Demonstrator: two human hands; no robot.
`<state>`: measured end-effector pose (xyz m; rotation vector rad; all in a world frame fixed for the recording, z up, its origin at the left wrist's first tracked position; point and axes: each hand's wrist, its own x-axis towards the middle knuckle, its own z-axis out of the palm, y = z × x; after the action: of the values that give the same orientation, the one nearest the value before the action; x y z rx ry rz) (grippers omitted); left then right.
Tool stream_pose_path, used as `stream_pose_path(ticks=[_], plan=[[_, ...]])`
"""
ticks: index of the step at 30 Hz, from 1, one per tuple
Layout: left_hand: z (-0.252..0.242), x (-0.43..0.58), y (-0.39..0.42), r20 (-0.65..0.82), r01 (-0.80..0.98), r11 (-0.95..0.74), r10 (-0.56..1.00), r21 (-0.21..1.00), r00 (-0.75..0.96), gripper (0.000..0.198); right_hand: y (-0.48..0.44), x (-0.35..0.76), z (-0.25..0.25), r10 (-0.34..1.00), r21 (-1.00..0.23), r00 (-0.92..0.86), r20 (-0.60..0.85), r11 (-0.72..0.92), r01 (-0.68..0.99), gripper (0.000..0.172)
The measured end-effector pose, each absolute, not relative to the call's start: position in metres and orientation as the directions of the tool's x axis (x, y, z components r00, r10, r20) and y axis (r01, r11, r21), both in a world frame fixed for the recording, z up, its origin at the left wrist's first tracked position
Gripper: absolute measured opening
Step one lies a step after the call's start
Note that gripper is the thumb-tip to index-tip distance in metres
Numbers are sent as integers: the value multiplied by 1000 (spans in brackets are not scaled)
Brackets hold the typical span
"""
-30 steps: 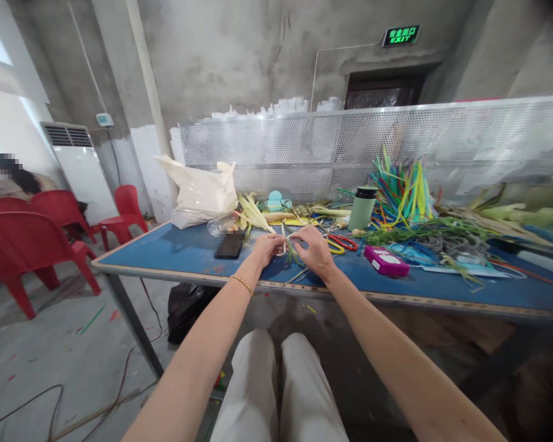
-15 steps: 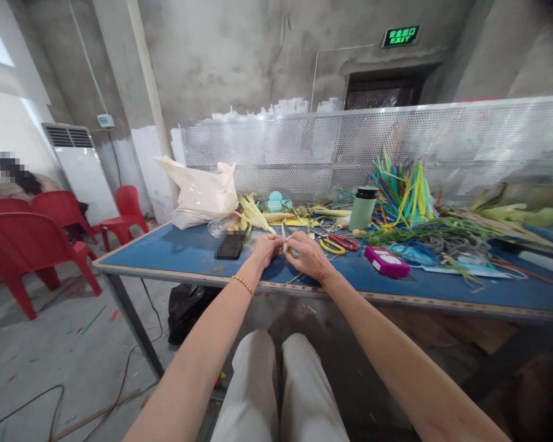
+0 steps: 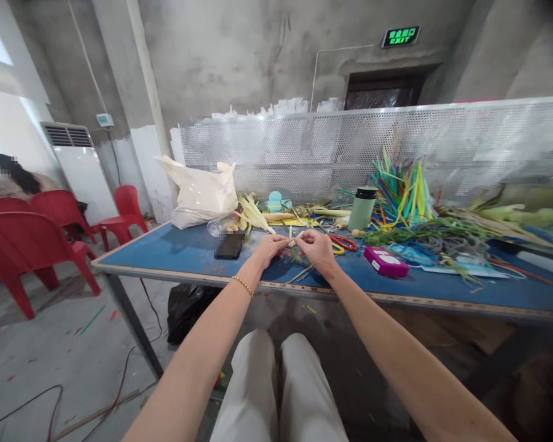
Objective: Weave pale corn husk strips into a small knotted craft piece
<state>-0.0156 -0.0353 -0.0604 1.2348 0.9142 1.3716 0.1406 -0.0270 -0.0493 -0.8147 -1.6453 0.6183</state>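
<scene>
Over the front of the blue table (image 3: 188, 248), my left hand (image 3: 271, 247) and my right hand (image 3: 317, 250) come close together, fingertips pinched. Between them is a small pale piece of corn husk (image 3: 292, 240), with a narrow end standing up. Its exact shape is too small to make out. Thin green strips (image 3: 299, 274) lie beneath the hands. Just beyond my left hand rests a bundle of pale corn husk (image 3: 253, 212). Red-handled scissors (image 3: 345, 243) and a yellow handle (image 3: 338, 248) lie beside my right hand, partly covered by it.
A phone (image 3: 230, 245) and a cream bag (image 3: 205, 195) stand left. To the right are a green bottle (image 3: 363, 210), a purple box (image 3: 386, 261), colourful strips (image 3: 405, 195) and grey cord (image 3: 451, 238). A perforated metal screen (image 3: 276, 141) lines the back. Red chairs (image 3: 32, 252) stand left.
My right hand has moved slightly right and away from my left, showing more of the husk piece between them. It now covers more of the yellow handle. My left hand has barely moved.
</scene>
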Motion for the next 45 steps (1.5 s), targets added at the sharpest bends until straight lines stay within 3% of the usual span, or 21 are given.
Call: stream_pose_path(ticks=[4, 10, 18, 24, 29, 34, 45], plan=[[-58, -16, -38, 193, -225, -160, 972, 961, 131, 21, -26, 140, -49, 794, -773, -66, 604, 604, 195, 35], [-60, -14, -40, 289, -250, -235, 936, 939, 203, 44, -27, 143, -47, 849, -838, -23, 529, 526, 144, 31], [-62, -16, -38, 280, -180, -262, 957, 948, 82, 26, -29, 145, -45, 822, -813, -76, 564, 569, 120, 30], [-59, -17, -38, 281, -171, -263, 956, 949, 90, 17, -36, 145, -41, 881, -904, -228, 416, 429, 8, 30], [-59, -17, -39, 264, -163, -248, 961, 955, 82, 10, -37, 143, -41, 880, -898, -222, 421, 439, 39, 30], [-58, -16, -42, 227, -193, -198, 964, 961, 138, 15, -36, 142, -42, 871, -880, -169, 461, 473, 37, 39], [-61, -13, -41, 275, -216, -231, 940, 949, 204, 30, -33, 142, -44, 872, -871, -129, 472, 484, 89, 36]])
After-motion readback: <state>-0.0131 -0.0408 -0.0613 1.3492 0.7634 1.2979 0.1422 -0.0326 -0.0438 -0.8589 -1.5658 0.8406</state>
